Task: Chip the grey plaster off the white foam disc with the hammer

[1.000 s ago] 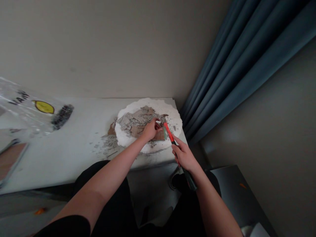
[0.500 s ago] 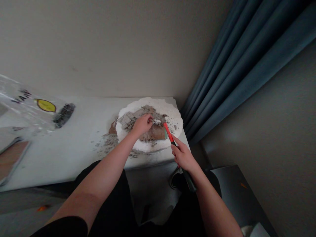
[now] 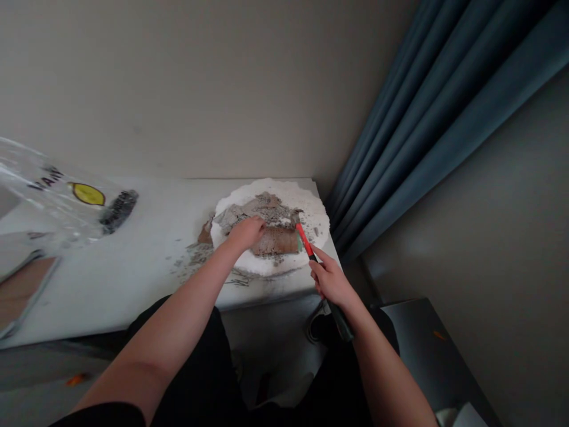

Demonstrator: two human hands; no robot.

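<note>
My right hand point(image 3: 328, 276) is wrapped round the red and black handle of a hammer point(image 3: 304, 238). The hammer's grey head rests over the right end of a brown, crusted block point(image 3: 278, 241), which shows a green patch at that end. At the block's upper left edge is my left hand point(image 3: 247, 232), its fingers curled in; what they hold, if anything, is hidden. Grey-brown crumbled material point(image 3: 260, 204) is heaped just behind the block. Block and crumbs lie on a round white sheet point(image 3: 311, 198) with a scalloped edge.
The white table point(image 3: 133, 267) has grey crumbs scattered left of the sheet. A clear plastic bag point(image 3: 66, 193) with a yellow print lies at the left, near a brown flat board point(image 3: 24, 290). Blue curtains point(image 3: 427, 101) hang at the right, above a dark surface point(image 3: 427, 338).
My left hand has moved left and slightly down, from over the crumbs to the block's left end, uncovering more of the block. The hammer and my right hand have barely moved.
</note>
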